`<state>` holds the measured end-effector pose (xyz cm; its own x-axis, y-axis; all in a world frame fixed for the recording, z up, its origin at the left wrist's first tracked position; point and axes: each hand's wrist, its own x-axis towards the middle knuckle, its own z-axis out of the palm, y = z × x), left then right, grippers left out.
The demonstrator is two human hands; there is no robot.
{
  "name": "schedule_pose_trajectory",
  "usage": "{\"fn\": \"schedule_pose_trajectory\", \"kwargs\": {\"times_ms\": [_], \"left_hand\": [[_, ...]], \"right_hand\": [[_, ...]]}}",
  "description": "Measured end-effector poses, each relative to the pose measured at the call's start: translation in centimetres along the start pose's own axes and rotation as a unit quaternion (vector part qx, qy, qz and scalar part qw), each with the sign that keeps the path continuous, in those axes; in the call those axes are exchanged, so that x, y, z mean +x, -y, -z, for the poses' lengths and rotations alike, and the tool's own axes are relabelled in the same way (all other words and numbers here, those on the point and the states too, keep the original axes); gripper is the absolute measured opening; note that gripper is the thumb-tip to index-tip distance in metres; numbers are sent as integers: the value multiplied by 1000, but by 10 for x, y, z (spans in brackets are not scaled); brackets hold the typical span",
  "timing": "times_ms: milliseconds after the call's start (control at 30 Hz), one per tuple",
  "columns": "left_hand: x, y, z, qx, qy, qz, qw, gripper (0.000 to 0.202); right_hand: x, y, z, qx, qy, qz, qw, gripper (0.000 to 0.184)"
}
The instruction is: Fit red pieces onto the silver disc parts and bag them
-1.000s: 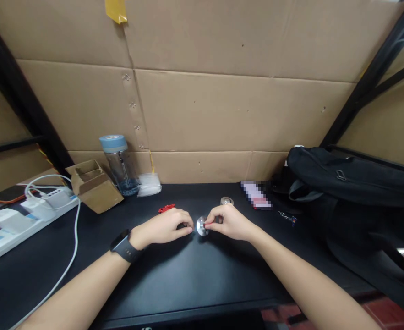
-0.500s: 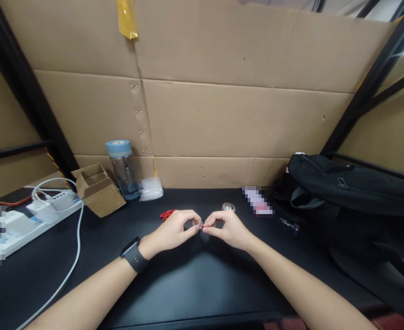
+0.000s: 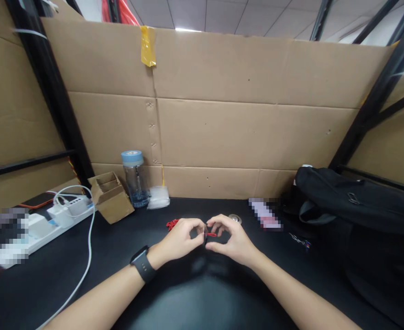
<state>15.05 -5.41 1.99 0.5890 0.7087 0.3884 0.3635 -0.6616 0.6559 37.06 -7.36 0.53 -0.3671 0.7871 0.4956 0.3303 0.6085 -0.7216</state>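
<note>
My left hand, a dark watch on its wrist, pinches a small thin see-through piece between thumb and fingers. From this piece a red cord loop sticks out to the right; how the two are joined is too small to tell. Around the loop's end my right hand curves with thumb and fingers apart, holding nothing. Just behind my left hand lies a small heap of red cords, partly hidden by it. A roll of clear tape rests behind my right hand.
At the left are a power strip with a white cable, an opened cardboard box, a bottle with a blue lid and clear plastic bags. A black backpack and a small metal trinket are on the right.
My right thumb and fingers have let go of the red cord loop and spread apart. My left hand keeps its pinch. The camera view has tilted upward.
</note>
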Motion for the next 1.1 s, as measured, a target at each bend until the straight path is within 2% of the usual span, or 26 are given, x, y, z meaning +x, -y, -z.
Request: {"fn": "schedule_pose_trajectory", "kwargs": {"times_ms": [67,200,300,367,467,567,667,733,833,1100], "left_hand": [[1,-1,-3,-3,-14,8,1000,9],[2,-5,-8,-12,-31,11,999,9],[2,-4,-4,11,-27,0,1000,8],[3,0,7,65,-32,-14,997,8],[2,16,34,194,-53,-17,979,8],[-1,37,63,248,-12,11,969,10],[-3,53,79,264,39,0,964,11],[-4,59,81,264,59,-8,963,11],[-4,62,78,268,70,-4,961,11],[-4,70,77,244,49,-2,969,25]], "right_hand": [[1,1,0,-23,-9,34,999,63],[0,3,-3,-55,-2,49,997,51],[1,5,-4,-55,3,55,997,50],[3,4,0,-65,-1,53,996,50],[8,-6,17,-121,-29,34,992,45],[13,-27,44,-191,-67,2,979,41],[14,-49,70,-246,-50,-44,967,35],[14,-61,81,-260,-38,-80,961,30],[12,-72,86,-256,-4,-116,960,25],[9,-79,85,-255,39,-121,958,30]]}}
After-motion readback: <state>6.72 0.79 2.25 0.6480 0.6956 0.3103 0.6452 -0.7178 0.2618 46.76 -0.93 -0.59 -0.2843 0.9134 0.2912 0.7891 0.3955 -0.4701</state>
